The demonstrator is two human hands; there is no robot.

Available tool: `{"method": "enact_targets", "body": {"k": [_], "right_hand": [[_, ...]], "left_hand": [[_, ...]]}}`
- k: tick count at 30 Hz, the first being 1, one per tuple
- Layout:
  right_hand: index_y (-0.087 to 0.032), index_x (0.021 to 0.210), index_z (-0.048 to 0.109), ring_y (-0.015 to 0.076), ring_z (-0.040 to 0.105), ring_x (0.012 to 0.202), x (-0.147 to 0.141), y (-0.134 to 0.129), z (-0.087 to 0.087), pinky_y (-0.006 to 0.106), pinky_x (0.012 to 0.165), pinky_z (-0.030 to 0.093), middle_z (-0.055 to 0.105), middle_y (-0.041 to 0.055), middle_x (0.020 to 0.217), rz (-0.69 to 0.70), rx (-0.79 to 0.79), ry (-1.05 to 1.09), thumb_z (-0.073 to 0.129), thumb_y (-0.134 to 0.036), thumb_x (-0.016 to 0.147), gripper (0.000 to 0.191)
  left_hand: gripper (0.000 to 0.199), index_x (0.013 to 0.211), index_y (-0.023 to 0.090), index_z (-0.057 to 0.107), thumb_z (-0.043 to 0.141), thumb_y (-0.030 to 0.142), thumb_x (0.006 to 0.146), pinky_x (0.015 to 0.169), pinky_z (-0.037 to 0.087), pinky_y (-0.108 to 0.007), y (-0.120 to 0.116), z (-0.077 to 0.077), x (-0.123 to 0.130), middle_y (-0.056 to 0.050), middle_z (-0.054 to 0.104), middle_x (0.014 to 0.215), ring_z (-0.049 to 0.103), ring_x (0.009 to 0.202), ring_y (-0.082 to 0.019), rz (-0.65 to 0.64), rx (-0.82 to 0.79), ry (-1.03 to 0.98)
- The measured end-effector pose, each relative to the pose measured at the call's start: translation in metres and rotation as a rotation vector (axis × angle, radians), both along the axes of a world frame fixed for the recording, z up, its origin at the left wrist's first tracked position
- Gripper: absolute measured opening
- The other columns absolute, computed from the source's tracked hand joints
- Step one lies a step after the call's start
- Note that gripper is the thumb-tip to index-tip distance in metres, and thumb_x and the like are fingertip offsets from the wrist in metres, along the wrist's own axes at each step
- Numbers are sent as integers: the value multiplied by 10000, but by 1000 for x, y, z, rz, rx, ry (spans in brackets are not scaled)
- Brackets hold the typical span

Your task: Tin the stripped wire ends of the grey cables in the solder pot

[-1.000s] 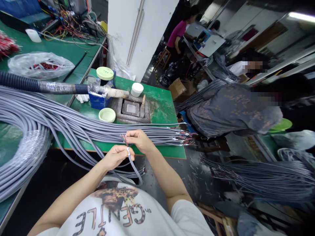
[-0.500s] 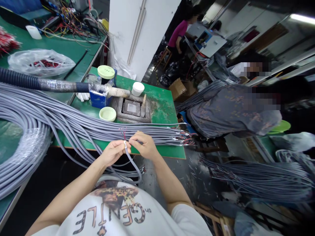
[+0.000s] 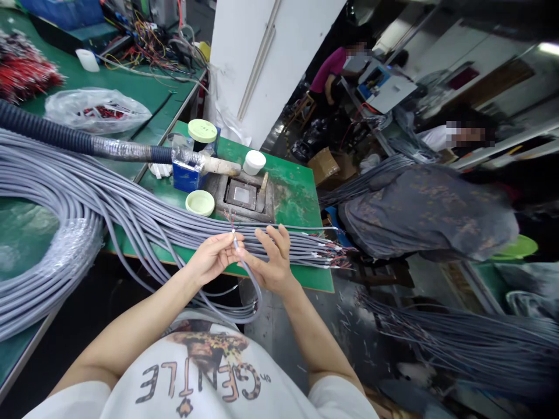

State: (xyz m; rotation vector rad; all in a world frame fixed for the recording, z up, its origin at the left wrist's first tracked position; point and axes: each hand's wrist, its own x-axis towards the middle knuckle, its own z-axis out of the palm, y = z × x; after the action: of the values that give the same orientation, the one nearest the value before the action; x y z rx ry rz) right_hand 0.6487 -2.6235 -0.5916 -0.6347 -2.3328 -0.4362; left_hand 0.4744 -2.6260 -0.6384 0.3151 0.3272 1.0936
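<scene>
A grey cable (image 3: 253, 279) with its end up is pinched between thumb and fingers of my left hand (image 3: 213, 256), in front of the bench edge. Thin red and dark wires (image 3: 230, 219) fan out from that end above a white band. My right hand (image 3: 273, 259) is open, fingers raised and spread; its thumb tip is at the cable just below the left fingertips, and whether it touches I cannot tell. Behind both hands, a thick bundle of grey cables (image 3: 174, 218) lies along the green bench (image 3: 297, 198), stripped wire ends at the right.
A solder pot (image 3: 242, 195) is set in the bench, with a hose nozzle (image 3: 220, 165) beside it. Round about are a white tub (image 3: 254, 162), a pale green lid (image 3: 200, 202) and a blue box (image 3: 187, 176). A person in a patterned dark top (image 3: 428, 209) is at the right.
My right hand has opened, its fingers lifting and spreading away from the cable end. My left hand, still pinching the cable, has moved slightly up and right in view.
</scene>
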Motion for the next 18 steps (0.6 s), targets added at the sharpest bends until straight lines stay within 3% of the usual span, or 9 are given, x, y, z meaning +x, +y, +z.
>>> {"method": "enact_targets", "body": {"k": [2, 5, 9, 14, 18], "right_hand": [[-360, 1107, 629, 234, 374, 1348, -6, 4, -1, 551, 1134, 259, 607, 7, 1263, 45, 35, 9, 589, -290, 878, 242], [-326, 1115, 608, 213, 510, 1244, -15, 17, 1, 538, 1123, 301, 678, 3, 1149, 140, -39, 47, 504, -292, 927, 218], [-253, 1069, 591, 201, 627, 1046, -31, 39, 13, 494, 1032, 423, 713, 39, 1024, 64, -234, 293, 418, -248, 956, 206], [-230, 941, 613, 203, 617, 949, -57, 71, 28, 400, 909, 480, 711, 47, 924, -1, -368, 340, 432, -281, 958, 190], [-219, 922, 611, 199, 605, 919, -79, 95, 30, 369, 882, 449, 711, 39, 890, 5, -419, 249, 442, -307, 959, 195]], "left_hand": [[271, 840, 85, 702, 793, 298, 699, 534, 540, -207, 0, 6, 0, -30, 686, 681, 628, 539, -104, 18, 16, -29], [290, 835, 94, 702, 763, 359, 733, 600, 558, -222, -4, 14, -4, -37, 696, 674, 652, 583, -118, 65, 73, 41], [346, 1002, 124, 704, 672, 413, 813, 780, 552, -289, -19, 19, -21, -84, 748, 851, 694, 783, -172, 279, 316, 477], [199, 984, 170, 715, 580, 280, 888, 881, 487, -347, -30, -1, -43, -77, 748, 888, 668, 857, -185, 659, 837, 1105], [185, 994, 184, 692, 543, 255, 910, 963, 437, -383, -25, -24, -49, -51, 743, 853, 668, 804, -158, 781, 980, 1334]]}}
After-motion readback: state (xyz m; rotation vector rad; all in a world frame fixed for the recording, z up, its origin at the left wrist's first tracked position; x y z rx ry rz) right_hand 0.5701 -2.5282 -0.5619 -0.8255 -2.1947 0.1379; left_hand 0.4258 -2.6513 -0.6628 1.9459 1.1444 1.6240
